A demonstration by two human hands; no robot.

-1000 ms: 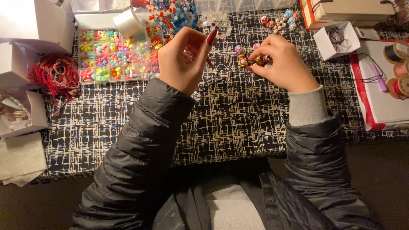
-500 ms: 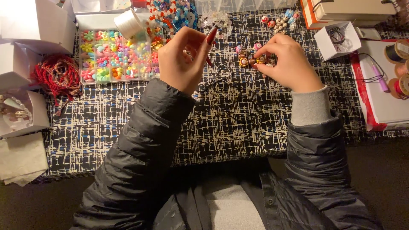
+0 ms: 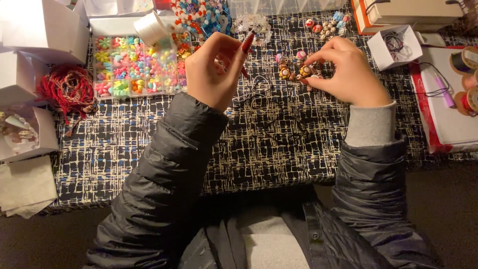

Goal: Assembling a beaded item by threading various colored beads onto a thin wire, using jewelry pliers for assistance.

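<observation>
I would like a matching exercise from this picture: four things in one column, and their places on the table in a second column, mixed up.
Things
1. bundle of red cord
2. clear bead box
3. small open white box
4. spools of thread

Places
A. at the far right edge, on a white sheet
B. just left of the left hand
C. near the left edge, beside white boxes
D. up and to the right of the right hand

Pairs: 1-C, 2-B, 3-D, 4-A
</observation>
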